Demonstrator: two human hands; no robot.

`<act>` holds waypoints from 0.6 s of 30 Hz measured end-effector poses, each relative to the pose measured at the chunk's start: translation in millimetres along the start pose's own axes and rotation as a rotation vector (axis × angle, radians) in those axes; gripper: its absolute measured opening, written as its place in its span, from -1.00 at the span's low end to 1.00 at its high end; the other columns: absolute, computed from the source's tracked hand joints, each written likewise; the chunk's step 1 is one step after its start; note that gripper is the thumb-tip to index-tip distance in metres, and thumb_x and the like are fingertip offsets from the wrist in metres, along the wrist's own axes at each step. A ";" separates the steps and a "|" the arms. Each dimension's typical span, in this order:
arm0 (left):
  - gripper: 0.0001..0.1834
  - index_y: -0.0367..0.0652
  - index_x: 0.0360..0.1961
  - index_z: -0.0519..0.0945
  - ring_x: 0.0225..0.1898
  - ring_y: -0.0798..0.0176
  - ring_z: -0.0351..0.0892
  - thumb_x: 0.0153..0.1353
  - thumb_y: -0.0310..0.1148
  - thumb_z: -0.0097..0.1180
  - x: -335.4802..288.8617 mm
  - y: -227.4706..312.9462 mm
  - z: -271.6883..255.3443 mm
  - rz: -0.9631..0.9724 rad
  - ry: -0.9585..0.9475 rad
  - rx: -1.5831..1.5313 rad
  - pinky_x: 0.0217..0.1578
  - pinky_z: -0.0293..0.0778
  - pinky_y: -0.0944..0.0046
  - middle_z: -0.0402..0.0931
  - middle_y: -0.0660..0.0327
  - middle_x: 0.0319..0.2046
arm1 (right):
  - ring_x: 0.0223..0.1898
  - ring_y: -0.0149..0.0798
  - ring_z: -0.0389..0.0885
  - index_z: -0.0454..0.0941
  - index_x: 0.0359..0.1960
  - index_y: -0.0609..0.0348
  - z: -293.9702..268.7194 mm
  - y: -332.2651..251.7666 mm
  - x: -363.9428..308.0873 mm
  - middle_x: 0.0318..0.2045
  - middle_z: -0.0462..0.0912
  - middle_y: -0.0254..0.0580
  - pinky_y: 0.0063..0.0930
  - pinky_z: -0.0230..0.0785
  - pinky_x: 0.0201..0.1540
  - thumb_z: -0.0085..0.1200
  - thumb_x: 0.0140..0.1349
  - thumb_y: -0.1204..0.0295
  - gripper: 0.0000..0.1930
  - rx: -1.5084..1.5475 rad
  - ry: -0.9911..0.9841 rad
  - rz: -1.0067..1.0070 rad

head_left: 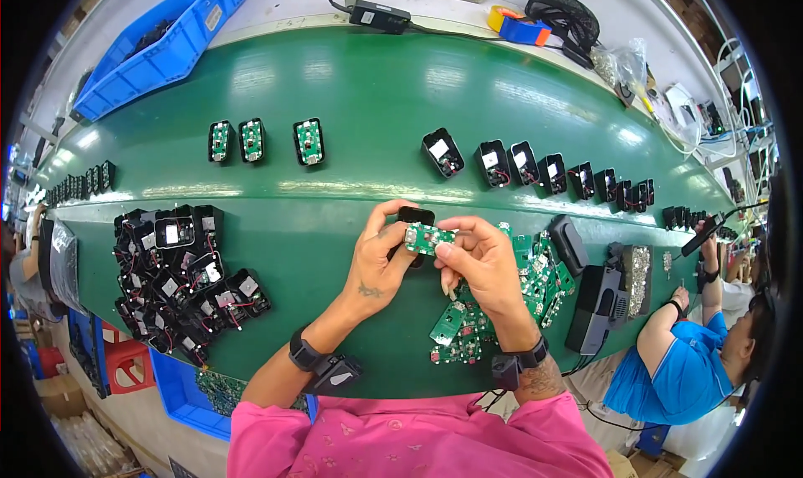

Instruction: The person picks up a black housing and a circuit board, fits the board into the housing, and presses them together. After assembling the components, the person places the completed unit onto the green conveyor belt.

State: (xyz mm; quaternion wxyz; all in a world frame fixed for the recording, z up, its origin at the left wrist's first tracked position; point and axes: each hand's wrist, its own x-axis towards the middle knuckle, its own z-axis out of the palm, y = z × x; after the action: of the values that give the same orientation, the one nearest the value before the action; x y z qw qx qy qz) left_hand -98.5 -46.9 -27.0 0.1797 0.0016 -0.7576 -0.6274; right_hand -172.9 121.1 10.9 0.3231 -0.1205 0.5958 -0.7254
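My left hand (374, 265) is closed round a small black plastic case (416, 215), held upright in front of me. Across the case lies a green circuit board (429, 240), its left end next to my left thumb. My right hand (485, 269) pinches the board's right end between thumb and fingers. Whether the board sits inside the case or only in front of it, I cannot tell. Close to my right hand is a loose pile of green circuit boards (535, 269). Left of my left hand, black cases with wires and pale parts (171, 281) lie heaped.
On the green work surface (360, 85), three cases with boards (252, 140) stand at far left. Several open cases (492, 163) line the far right. A blue crate (159, 56) sits at back left. A dark grey device (595, 311) and a person in blue (669, 378) are at right.
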 end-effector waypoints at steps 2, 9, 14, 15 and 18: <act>-0.69 -0.25 0.05 0.53 -0.01 0.27 0.50 0.27 -0.53 0.12 -0.1 4.9 1.5 -0.004 0.000 0.007 -0.12 0.51 0.32 0.36 0.10 0.14 | -0.60 -0.48 0.56 0.49 0.05 0.32 0.7 1.7 -0.6 -0.46 0.60 -0.23 -0.68 0.38 -0.59 0.16 0.29 0.58 -0.70 -0.050 -0.006 0.007; -0.28 -0.24 0.42 0.19 0.04 0.30 0.49 0.26 -0.49 0.18 4.2 7.8 -2.1 -0.293 -0.113 -0.571 -0.16 0.57 0.34 0.32 0.11 0.26 | -0.47 -0.58 0.50 0.61 -0.02 0.23 -3.0 8.7 1.4 -0.37 0.53 -0.34 -0.70 0.30 -0.49 0.24 0.24 0.54 -0.73 -0.423 0.065 -0.210; -0.32 -0.23 0.42 0.22 -0.04 0.39 0.53 0.30 -0.53 0.14 1.5 9.6 0.4 -0.366 -0.133 -0.539 -0.07 0.56 0.32 0.47 0.14 0.14 | -0.23 -0.48 0.54 0.72 -0.12 0.13 -7.1 11.7 5.5 0.01 0.47 -0.21 -0.55 0.41 -0.22 0.29 0.15 0.54 -0.76 -0.798 0.178 -0.614; -0.32 -0.23 0.42 0.22 -0.04 0.39 0.53 0.30 -0.53 0.14 -0.1 8.8 1.4 -0.367 -0.134 -0.540 -0.07 0.56 0.32 0.47 0.14 0.14 | -0.14 -0.43 0.51 0.73 -0.13 0.13 -6.5 10.8 4.7 0.08 0.43 -0.17 -0.51 0.41 -0.15 0.30 0.14 0.53 -0.77 -0.771 0.127 -0.579; -0.34 -0.22 0.42 0.24 -0.02 0.41 0.52 0.31 -0.52 0.15 -2.2 8.1 4.4 -0.357 -0.136 -0.525 -0.08 0.59 0.32 0.47 0.14 0.14 | -0.02 -0.37 0.47 0.75 -0.15 0.12 -6.1 12.4 4.0 0.17 0.39 -0.11 -0.46 0.41 -0.07 0.29 0.15 0.51 -0.79 -0.712 0.053 -0.507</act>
State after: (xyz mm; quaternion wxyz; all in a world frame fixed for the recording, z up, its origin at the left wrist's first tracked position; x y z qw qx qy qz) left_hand -95.8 -40.5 -20.6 0.0102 0.0462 -0.5680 -0.8217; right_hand -175.2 122.4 -3.2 0.0578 -0.3479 0.7684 -0.5340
